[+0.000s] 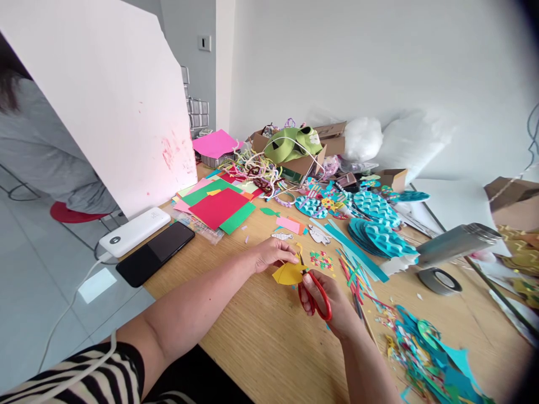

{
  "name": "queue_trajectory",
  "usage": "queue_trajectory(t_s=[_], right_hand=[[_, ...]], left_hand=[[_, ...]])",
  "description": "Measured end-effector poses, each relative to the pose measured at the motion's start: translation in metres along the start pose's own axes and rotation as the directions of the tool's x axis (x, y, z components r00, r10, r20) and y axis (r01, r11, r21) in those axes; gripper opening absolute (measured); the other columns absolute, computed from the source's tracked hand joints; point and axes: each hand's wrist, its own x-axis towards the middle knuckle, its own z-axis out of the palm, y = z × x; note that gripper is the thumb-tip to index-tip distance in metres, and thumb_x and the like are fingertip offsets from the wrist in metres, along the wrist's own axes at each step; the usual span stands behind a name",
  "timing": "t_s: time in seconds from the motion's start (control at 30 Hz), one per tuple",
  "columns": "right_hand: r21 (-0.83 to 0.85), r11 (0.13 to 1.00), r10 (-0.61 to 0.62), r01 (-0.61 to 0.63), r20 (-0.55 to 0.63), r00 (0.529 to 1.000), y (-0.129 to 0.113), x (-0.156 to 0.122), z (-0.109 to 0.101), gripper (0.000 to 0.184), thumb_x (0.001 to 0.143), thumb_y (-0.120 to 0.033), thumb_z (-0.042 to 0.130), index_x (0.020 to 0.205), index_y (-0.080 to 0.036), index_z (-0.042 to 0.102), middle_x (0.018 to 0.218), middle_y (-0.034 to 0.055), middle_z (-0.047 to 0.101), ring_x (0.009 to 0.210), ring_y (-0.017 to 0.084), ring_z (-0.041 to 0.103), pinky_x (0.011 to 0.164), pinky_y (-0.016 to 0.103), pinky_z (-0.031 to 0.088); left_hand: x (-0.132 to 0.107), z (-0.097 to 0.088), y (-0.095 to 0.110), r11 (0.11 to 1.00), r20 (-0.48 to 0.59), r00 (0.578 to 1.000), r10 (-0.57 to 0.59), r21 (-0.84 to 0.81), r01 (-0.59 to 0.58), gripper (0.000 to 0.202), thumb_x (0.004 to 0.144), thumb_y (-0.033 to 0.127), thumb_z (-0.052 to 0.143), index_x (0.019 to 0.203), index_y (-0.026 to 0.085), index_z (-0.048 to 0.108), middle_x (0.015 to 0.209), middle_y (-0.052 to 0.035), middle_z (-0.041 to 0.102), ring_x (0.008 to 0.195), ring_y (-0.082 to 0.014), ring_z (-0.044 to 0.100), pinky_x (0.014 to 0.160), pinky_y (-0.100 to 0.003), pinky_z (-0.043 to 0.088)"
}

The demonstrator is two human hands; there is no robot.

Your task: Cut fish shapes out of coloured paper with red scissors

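My left hand [272,253] pinches a yellow paper shape [287,274] just above the wooden table [269,331]. My right hand [332,303] is closed through the handles of red scissors [315,294], whose blades meet the yellow paper's right edge. Small paper cut-outs lie close by: a white fish [281,236], a pink piece [289,224] and a dotted multicoloured bit [320,260].
Stacked red, green and pink sheets [219,206], a black phone [155,252] and a white power bank [135,231] lie left. Teal scalloped papers [377,221], paper strips, a tape roll [439,280] and a metal cylinder [457,242] lie right. Cardboard boxes stand behind. A white board [105,95] screens another person.
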Motion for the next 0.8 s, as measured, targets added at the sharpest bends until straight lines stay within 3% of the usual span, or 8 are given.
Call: queue_trajectory(t_s=[0.8], right_hand=[[-0.060, 0.998, 0.007, -0.006, 0.016, 1.000, 0.0057, -0.0001, -0.0034, 0.050, 0.077, -0.067, 0.063, 0.069, -0.020, 0.048, 0.050, -0.0026, 0.055, 0.040, 0.009, 0.048, 0.039, 0.022, 0.034]], left_hand=[[0.0010, -0.0019, -0.0003, 0.999, 0.028, 0.999, -0.023, -0.046, 0.024, 0.028, 0.045, 0.025, 0.079, 0.066, 0.013, 0.065, 0.062, 0.0000, 0.065, 0.058, -0.0128, 0.058, 0.062, -0.027, 0.042]])
